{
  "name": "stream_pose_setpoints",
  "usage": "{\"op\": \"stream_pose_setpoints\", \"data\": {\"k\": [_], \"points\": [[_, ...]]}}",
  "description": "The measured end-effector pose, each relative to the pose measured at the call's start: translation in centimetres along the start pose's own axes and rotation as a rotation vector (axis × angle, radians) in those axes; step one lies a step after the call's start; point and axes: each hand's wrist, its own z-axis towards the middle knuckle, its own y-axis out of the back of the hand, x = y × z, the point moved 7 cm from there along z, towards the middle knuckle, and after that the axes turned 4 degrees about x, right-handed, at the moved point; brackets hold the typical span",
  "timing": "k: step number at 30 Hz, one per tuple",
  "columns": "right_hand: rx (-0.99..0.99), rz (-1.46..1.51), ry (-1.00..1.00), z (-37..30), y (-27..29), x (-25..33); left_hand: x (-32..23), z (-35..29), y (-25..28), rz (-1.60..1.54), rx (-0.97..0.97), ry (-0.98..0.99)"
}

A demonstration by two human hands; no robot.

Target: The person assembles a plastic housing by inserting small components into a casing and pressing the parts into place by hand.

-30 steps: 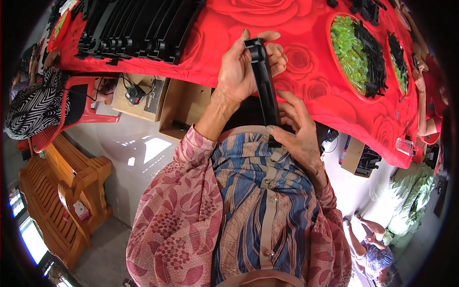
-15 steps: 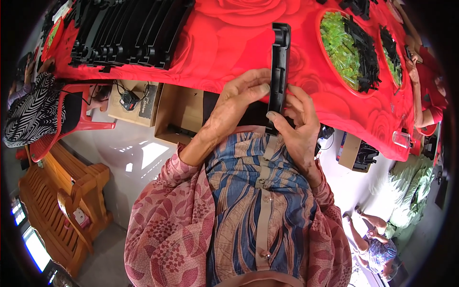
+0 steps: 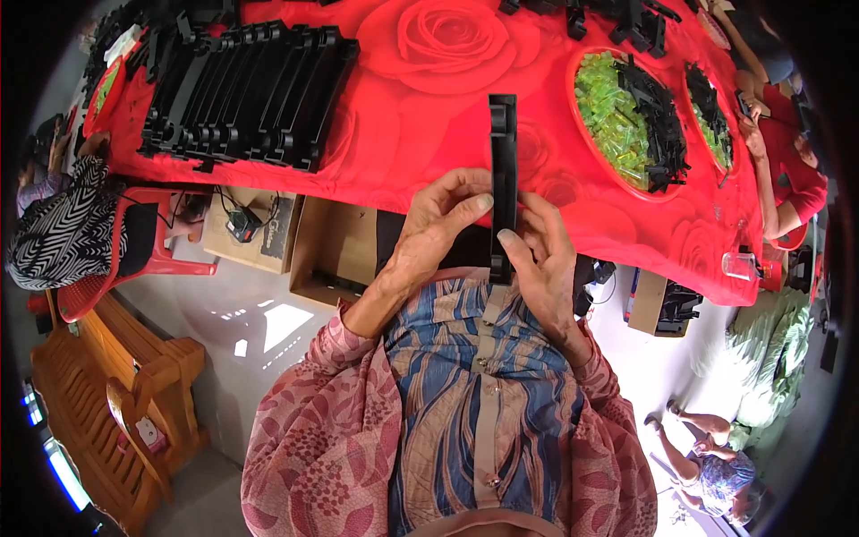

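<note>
Between my hands, upright in the picture at the table's near edge, is a long black plastic channel-shaped part (image 3: 504, 161). My left hand (image 3: 445, 215) pinches it from the left side, thumb resting on its edge. From the right, my right hand (image 3: 542, 259) holds its lower portion, with the thumb against the edge and the other fingers curled behind. A row of similar black plastic parts (image 3: 250, 94) lies close together on the red tablecloth (image 3: 420, 116) to the left. On the right stands a red tray (image 3: 582, 134) of yellow-green pieces (image 3: 608, 116) and small black parts (image 3: 653, 125).
A second tray (image 3: 711, 121) lies farther right, near another person's arms (image 3: 761, 170). Under the table are open cardboard boxes (image 3: 331, 246). A red plastic chair (image 3: 148, 242) and a wooden bench (image 3: 116, 385) stand at left. Another person (image 3: 711, 465) sits at lower right.
The black part and both hands appear lower in the picture, and the table scene has also shifted down and slightly left. My grip on the part looks much the same.
</note>
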Motion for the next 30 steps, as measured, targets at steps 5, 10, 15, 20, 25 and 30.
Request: {"op": "stream_pose_setpoints", "data": {"k": [5, 10, 15, 20, 25, 30], "points": [[-0.004, 0.164, 0.034, 0.3, -0.4, 0.1, 0.2, 0.1, -0.4, 0.014, 0.017, -0.011], [-0.061, 0.084, 0.119, 0.3, -0.2, 0.0, 0.0, 0.5, 0.1, -0.065, -0.005, -0.016], [-0.050, 0.019, 0.092, 0.5, -0.1, 0.0, -2.0, 2.7, 1.0, -0.244, 0.003, -0.149], [-0.036, -0.076, 0.115, 0.6, -0.6, 0.3, -3.6, 4.0, 0.2, -0.247, -0.012, -0.165], [-0.008, -0.063, 0.111, 0.8, -1.5, 0.1, -3.7, 3.9, 0.6, -0.311, 0.015, -0.214], [0.156, 0.147, -0.128, 2.1, -3.8, -0.8, -5.3, 4.1, 0.7, -0.252, 0.015, -0.289]]}}
